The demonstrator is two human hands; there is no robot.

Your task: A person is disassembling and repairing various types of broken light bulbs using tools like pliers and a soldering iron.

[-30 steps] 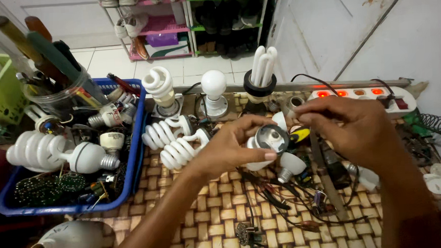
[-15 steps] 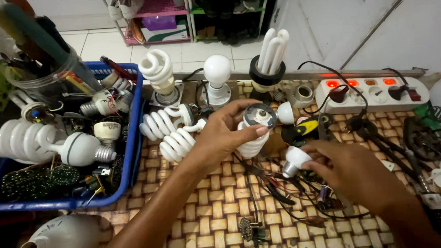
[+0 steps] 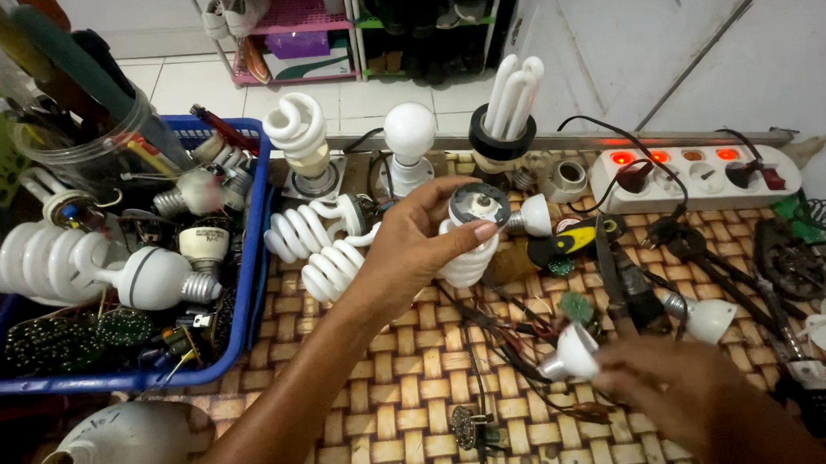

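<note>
Nearest the camera, the right hand [image 3: 694, 387] is being cut off by the lower edge of the view, and it is blurred; its fingertips are being pressed onto the narrow end of a small white lamp base [image 3: 570, 353], which is being held just above the woven table [image 3: 420, 389]. How far the fingers are closing around it cannot be made out. A white jug-like container [image 3: 116, 454] is being cropped at the bottom left corner.

A little farther, the left hand [image 3: 414, 246] is being held up over the table, its grip pinching a white spiral lamp [image 3: 469, 248]: the thumb is lying on the round grey end of the lamp's housing, the fingers are wrapping behind it, and the coiled tube is hanging below the palm. The lamp is being kept clear of the table, well apart from the base in the other hand. Loose wires [image 3: 510, 330] are lying between the two hands, too tangled to be separated.

To the left, a blue basket [image 3: 252, 267] is being filled with lamps and green circuit boards. Beyond the hands, two spiral lamps [image 3: 316, 245] are lying on the table, and a round bulb [image 3: 410, 135] is standing in a socket. At the far right a white power strip [image 3: 698, 178] is showing red lit switches.
</note>
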